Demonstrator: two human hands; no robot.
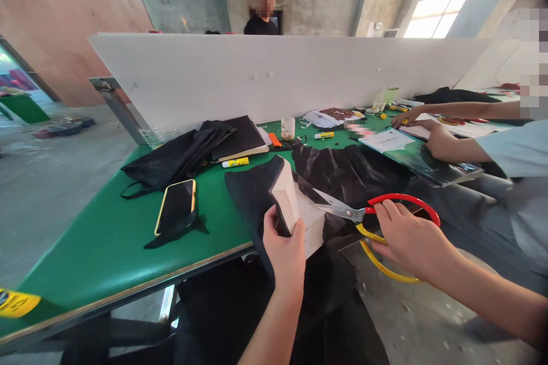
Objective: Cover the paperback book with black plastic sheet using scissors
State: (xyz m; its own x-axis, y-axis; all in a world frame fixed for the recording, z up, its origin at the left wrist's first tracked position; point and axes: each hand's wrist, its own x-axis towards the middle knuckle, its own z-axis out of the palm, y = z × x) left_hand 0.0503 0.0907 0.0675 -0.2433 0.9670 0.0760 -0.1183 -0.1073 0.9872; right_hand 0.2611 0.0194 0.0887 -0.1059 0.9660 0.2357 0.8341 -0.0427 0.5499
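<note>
My left hand [286, 248] is closed around a white box [295, 208] partly wrapped in black fabric [252, 194], holding it at the near edge of the green table [107, 239]. My right hand [409, 239] grips a pair of scissors [368, 214] with one red and one yellow handle loop. The blades are slightly apart and point left at the fabric on the box. More black fabric [346, 171] lies crumpled just behind the box.
A phone [176, 205] in a yellow case lies left of the box, with folded black cloth [180, 157], a black notebook [242, 140] and glue sticks [235, 162] behind it. A white partition [278, 74] runs along the table's far side. A co-worker's hands [423, 128] rest on papers at the right.
</note>
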